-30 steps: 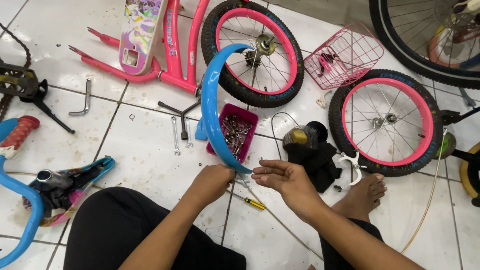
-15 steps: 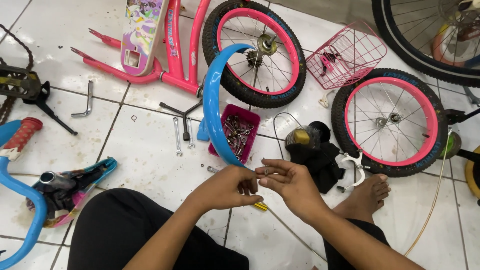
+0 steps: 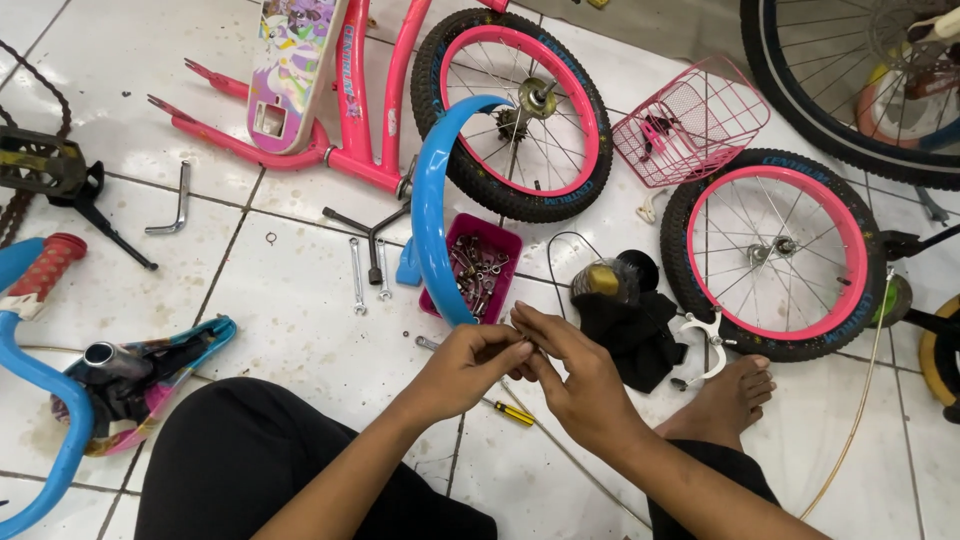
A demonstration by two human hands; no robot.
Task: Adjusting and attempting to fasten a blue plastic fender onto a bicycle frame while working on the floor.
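A curved blue bicycle fender [image 3: 430, 200] stands on end on the tiled floor in front of me. My left hand [image 3: 465, 365] and my right hand [image 3: 580, 385] meet at its lower end, fingertips pinched together there. Both hands grip the fender's end. Anything small between the fingers is hidden. A pink tray of bolts and nuts [image 3: 500, 240] lies just beyond my hands, right of the fender. A yellow-handled screwdriver [image 3: 515, 413] lies on the floor under my hands.
A pink bicycle frame [image 3: 350, 110], two pink-rimmed wheels [image 3: 525, 110] [image 3: 775, 255] and a pink wire basket [image 3: 690, 120] lie ahead. Small wrenches [image 3: 365, 275], a hex key [image 3: 180, 200], black cloth [image 3: 630, 330] and a white brake caliper [image 3: 700, 340] are nearby. A blue handlebar [image 3: 40, 400] lies at left.
My left hand has slid right along the fender's lower end and joined the right hand. The right hand has closed in toward it.
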